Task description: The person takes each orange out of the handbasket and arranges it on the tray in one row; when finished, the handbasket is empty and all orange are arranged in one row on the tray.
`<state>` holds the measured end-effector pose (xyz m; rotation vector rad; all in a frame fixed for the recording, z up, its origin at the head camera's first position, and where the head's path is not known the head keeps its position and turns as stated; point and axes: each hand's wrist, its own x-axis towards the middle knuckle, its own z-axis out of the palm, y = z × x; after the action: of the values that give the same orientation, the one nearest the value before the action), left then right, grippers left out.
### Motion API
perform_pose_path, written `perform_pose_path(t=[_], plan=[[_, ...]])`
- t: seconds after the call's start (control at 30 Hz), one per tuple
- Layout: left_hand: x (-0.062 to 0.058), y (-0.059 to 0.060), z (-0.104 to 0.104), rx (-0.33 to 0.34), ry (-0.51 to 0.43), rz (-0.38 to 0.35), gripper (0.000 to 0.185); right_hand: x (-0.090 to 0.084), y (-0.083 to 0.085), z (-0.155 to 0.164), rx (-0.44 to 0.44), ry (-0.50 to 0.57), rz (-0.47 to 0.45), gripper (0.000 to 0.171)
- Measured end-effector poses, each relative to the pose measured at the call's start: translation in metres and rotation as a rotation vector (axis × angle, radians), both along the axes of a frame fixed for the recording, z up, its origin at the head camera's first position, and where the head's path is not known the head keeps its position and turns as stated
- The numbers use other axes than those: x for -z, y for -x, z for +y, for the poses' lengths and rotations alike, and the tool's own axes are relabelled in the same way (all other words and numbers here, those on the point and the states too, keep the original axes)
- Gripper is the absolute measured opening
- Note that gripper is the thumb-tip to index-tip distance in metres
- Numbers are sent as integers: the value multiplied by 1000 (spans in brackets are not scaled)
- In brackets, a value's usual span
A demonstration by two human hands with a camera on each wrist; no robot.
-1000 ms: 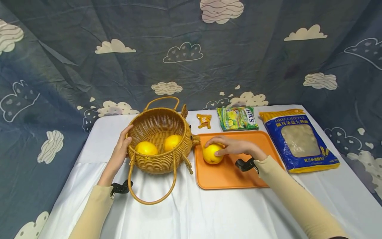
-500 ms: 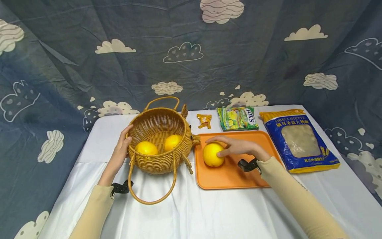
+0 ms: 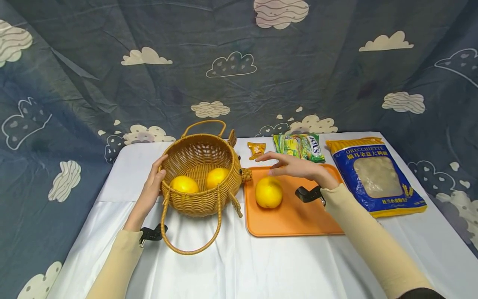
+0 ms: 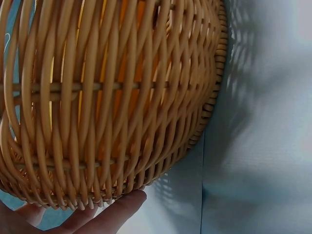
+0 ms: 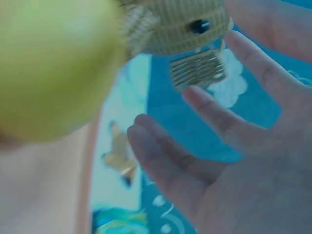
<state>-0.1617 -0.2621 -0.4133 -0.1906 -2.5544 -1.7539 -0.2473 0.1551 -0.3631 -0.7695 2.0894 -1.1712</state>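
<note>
While two oranges (image 3: 184, 184) are sitting in the basket (image 3: 199, 199), a third (image 3: 268, 192) is lying on the tray (image 3: 295, 216) beside it. The right hand (image 3: 296, 167) is hovering just above that orange, fingers spread, gripping nothing. The left hand (image 3: 151, 192) is resting flat against the basket's side

Backdrop (image 3: 239, 62): dark blue-grey fabric, creased, printed with cream and outlined clouds, draped behind and down both sides. Table (image 3: 261, 265): covered in a white cloth with fold lines. Lighting: even, soft shadows.
</note>
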Motion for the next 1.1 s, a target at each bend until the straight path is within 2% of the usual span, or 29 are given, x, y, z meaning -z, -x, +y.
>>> perform_pose_path(t=[0.17, 0.33, 0.5, 0.7, 1.0, 1.1], plan=[[0, 0, 0, -6, 6, 2, 53, -26, 10, -25, -18, 91, 54, 47], [0, 0, 1, -20, 22, -1, 53, -49, 19, -61, -96, 180, 88, 47], [1, 0, 1, -17, 21, 0, 54, -61, 28, -100, -199, 194, 41, 47], [0, 0, 1, -23, 30, -2, 54, -66, 36, -138, -302, 61, -26, 49], [0, 1, 0, -18, 14, -4, 53, -68, 43, -171, -321, -221, -188, 47], [0, 1, 0, -17, 12, -3, 53, -68, 42, -177, -354, -339, -196, 50]])
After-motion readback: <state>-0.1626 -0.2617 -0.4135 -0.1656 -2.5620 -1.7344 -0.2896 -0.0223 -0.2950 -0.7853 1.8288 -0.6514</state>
